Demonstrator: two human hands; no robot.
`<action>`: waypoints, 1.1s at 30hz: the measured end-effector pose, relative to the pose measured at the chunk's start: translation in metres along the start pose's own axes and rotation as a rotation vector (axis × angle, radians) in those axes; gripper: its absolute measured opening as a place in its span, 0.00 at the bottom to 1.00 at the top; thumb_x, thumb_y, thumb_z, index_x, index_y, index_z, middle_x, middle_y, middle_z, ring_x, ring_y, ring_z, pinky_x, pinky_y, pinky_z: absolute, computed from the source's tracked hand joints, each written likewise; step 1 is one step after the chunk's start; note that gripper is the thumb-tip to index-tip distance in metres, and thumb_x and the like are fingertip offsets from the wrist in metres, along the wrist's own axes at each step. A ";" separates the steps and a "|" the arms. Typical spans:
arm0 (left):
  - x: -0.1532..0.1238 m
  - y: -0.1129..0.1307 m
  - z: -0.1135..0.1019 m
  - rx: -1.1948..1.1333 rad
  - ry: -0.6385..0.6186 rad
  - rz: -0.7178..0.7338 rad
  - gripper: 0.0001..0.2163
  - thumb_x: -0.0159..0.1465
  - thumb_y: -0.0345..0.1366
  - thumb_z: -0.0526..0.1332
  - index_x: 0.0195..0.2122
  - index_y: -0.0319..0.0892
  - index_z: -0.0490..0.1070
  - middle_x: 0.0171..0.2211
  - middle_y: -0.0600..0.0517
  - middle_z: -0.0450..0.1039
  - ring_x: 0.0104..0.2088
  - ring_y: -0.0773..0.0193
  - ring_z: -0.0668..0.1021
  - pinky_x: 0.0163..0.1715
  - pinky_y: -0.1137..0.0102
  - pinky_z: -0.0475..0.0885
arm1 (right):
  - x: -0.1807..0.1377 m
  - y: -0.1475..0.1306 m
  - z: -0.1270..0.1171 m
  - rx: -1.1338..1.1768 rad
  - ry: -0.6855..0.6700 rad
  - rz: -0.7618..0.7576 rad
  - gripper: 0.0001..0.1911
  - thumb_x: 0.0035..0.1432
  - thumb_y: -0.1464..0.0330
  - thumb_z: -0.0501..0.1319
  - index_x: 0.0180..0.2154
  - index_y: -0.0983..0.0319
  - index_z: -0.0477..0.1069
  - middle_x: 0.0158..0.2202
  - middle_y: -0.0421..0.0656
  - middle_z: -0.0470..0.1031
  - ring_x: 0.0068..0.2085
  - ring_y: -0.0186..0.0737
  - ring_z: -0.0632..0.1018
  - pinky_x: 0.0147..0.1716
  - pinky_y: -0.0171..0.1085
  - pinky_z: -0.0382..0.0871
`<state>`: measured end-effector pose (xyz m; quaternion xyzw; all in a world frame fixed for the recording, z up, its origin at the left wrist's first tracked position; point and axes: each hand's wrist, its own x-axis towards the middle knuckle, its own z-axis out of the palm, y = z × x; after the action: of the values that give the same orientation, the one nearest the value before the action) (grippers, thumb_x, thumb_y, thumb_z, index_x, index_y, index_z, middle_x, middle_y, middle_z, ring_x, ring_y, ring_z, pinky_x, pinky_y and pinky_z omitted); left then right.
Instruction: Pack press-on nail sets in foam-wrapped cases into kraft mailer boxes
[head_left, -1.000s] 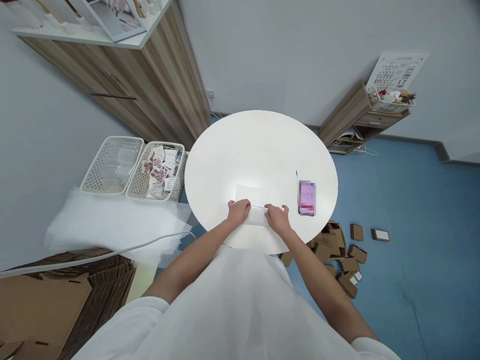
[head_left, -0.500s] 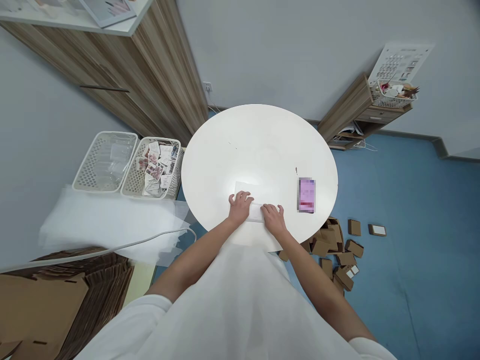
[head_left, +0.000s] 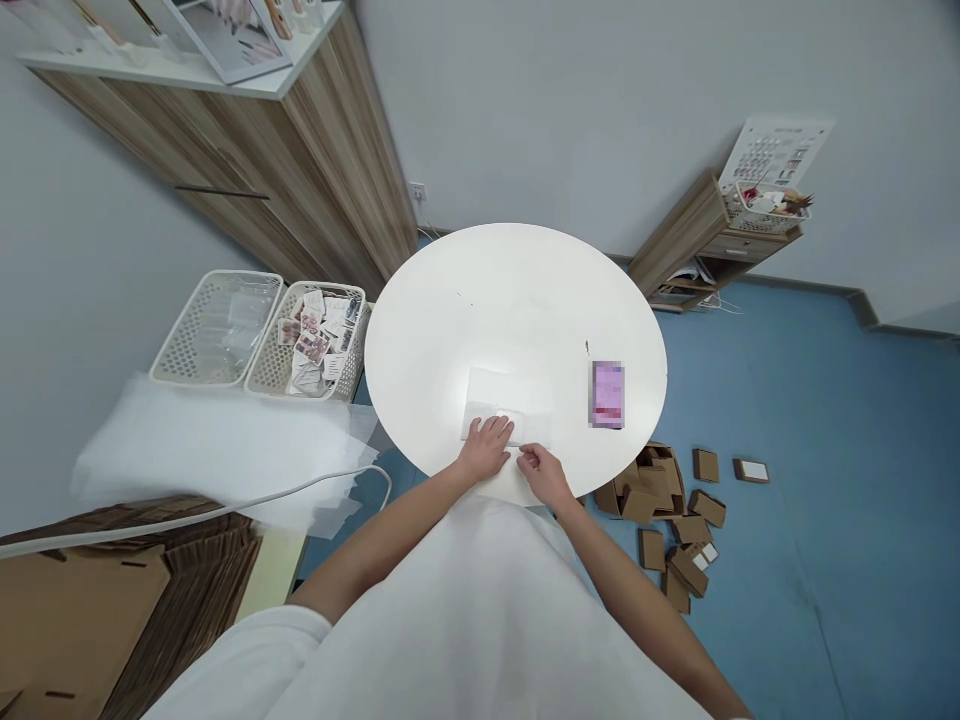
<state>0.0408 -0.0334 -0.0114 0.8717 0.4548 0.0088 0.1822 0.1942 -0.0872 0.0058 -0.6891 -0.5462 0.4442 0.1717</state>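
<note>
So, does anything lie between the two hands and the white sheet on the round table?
Nothing visible does. The left hand lies directly on the near edge of the white sheet, and the right hand seems to touch it beside. The purple flat object lies apart, to the right.

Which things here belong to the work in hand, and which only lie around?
In hand: left hand, right hand, and the white sheet under them, at the near edge of the round table.
Lying about: pink flat item on the table, white baskets, small cardboard boxes on the floor.
</note>
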 end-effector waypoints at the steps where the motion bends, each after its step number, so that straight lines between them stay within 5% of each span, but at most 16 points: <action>1: 0.001 -0.001 0.000 -0.006 -0.003 -0.001 0.24 0.57 0.38 0.54 0.56 0.46 0.53 0.56 0.45 0.57 0.55 0.51 0.60 0.53 0.54 0.49 | -0.005 0.007 0.004 0.138 -0.008 0.108 0.16 0.54 0.63 0.51 0.44 0.60 0.64 0.39 0.45 0.72 0.37 0.39 0.74 0.36 0.39 0.68; 6: 0.001 -0.007 0.002 -0.033 -0.015 0.046 0.25 0.57 0.37 0.55 0.56 0.45 0.53 0.57 0.46 0.56 0.55 0.53 0.60 0.50 0.60 0.56 | -0.003 0.024 0.015 0.583 0.203 0.332 0.25 0.54 0.61 0.52 0.53 0.59 0.52 0.41 0.47 0.70 0.40 0.38 0.75 0.36 0.38 0.71; 12: 0.000 -0.009 0.003 -0.023 -0.024 0.068 0.26 0.56 0.36 0.54 0.56 0.42 0.51 0.57 0.44 0.54 0.56 0.53 0.58 0.49 0.61 0.58 | 0.033 0.012 0.013 0.481 0.374 0.369 0.38 0.52 0.59 0.54 0.58 0.57 0.35 0.52 0.52 0.59 0.45 0.39 0.72 0.37 0.37 0.71; 16: 0.000 -0.007 0.003 -0.031 -0.036 0.056 0.27 0.56 0.36 0.55 0.57 0.41 0.51 0.57 0.44 0.54 0.56 0.52 0.58 0.49 0.61 0.58 | 0.046 0.014 0.008 0.411 0.350 0.356 0.45 0.44 0.56 0.61 0.58 0.63 0.41 0.52 0.56 0.60 0.46 0.44 0.71 0.37 0.39 0.70; 18: 0.000 -0.007 0.003 -0.033 -0.033 0.052 0.27 0.55 0.36 0.55 0.56 0.42 0.51 0.57 0.44 0.54 0.56 0.52 0.58 0.49 0.61 0.58 | 0.048 0.018 0.003 0.390 0.333 0.341 0.41 0.40 0.57 0.63 0.54 0.64 0.51 0.48 0.55 0.65 0.44 0.45 0.72 0.35 0.39 0.69; 22: 0.000 -0.006 0.004 -0.036 -0.018 0.049 0.27 0.55 0.37 0.55 0.57 0.43 0.50 0.57 0.45 0.55 0.56 0.52 0.58 0.49 0.61 0.58 | 0.049 0.022 -0.009 0.293 0.241 0.294 0.18 0.43 0.59 0.59 0.35 0.63 0.67 0.33 0.46 0.73 0.32 0.40 0.73 0.28 0.36 0.67; 27: 0.000 -0.007 0.006 -0.037 -0.008 0.051 0.28 0.55 0.37 0.56 0.57 0.44 0.50 0.57 0.45 0.54 0.56 0.52 0.58 0.49 0.61 0.57 | 0.052 0.017 -0.016 0.204 0.259 0.262 0.10 0.44 0.60 0.55 0.23 0.60 0.62 0.24 0.38 0.68 0.26 0.34 0.67 0.23 0.33 0.62; 33: 0.000 -0.006 0.003 -0.030 -0.021 0.059 0.28 0.55 0.36 0.56 0.57 0.42 0.51 0.57 0.44 0.54 0.56 0.51 0.58 0.48 0.60 0.58 | 0.054 0.003 -0.013 0.248 0.254 0.221 0.07 0.44 0.63 0.53 0.26 0.60 0.62 0.25 0.38 0.67 0.25 0.33 0.68 0.23 0.33 0.64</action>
<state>0.0365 -0.0307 -0.0164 0.8819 0.4269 0.0120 0.1997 0.2064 -0.0356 -0.0123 -0.7689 -0.3824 0.4338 0.2726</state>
